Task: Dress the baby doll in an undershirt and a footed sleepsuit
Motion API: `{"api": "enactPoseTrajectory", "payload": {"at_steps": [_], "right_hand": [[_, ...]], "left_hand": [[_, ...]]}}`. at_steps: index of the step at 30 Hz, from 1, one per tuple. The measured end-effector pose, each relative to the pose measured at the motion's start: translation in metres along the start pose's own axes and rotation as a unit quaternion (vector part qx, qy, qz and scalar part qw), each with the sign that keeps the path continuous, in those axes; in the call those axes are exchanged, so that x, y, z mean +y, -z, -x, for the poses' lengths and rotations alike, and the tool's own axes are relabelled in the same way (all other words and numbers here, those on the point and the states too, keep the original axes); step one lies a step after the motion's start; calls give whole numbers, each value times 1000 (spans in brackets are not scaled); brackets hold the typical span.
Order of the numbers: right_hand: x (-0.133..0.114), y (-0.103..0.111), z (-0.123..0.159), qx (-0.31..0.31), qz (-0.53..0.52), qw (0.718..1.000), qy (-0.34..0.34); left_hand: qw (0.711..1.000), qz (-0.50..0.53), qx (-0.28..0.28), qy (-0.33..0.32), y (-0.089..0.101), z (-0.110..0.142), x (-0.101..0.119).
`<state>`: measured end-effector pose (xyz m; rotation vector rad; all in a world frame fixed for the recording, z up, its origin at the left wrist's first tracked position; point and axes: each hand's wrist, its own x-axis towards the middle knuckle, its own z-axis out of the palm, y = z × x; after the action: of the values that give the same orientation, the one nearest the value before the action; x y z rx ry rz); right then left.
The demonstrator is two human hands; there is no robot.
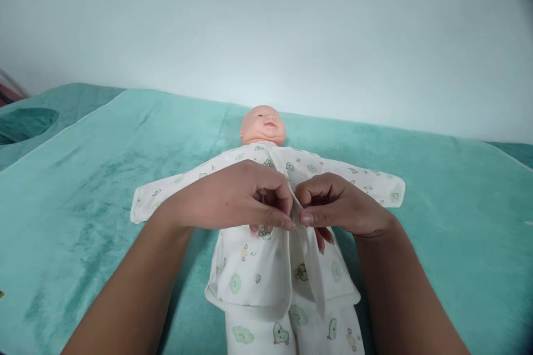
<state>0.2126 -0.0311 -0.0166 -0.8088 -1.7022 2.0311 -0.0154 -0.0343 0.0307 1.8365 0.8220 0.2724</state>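
Note:
A baby doll [263, 123] lies on its back, its head toward the wall. It wears a white baby jacket [254, 272] with green and yellow cartoon prints, both sleeves stretched out sideways, and matching trousers [260, 335]. My left hand [250, 197] pinches the left front edge of the jacket at chest height. Close beside it, my right hand [339, 205] pinches the right front edge, lifting that flap a little. Below my hands the two front edges hang apart. Any fastener between my fingertips is hidden.
A teal plush blanket [83, 188] with a pale edge seam spreads under the doll. Behind it stands a plain pale wall [266, 28]. Folded teal cloth [29, 122] bunches at the far left, near a reddish object [8, 94] at the frame's edge.

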Motion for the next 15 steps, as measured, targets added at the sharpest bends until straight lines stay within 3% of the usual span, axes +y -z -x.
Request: {"api": "enactPoseTrajectory", "payload": {"at_steps": [6, 15], "right_hand": [[-1, -2, -1, -11, -23, 1000, 4], [-5, -7, -1, -5, -28, 1000, -6]], "left_hand": [[994, 101, -26, 25, 2, -3, -7], [995, 42, -30, 82, 1, -1, -5]]}}
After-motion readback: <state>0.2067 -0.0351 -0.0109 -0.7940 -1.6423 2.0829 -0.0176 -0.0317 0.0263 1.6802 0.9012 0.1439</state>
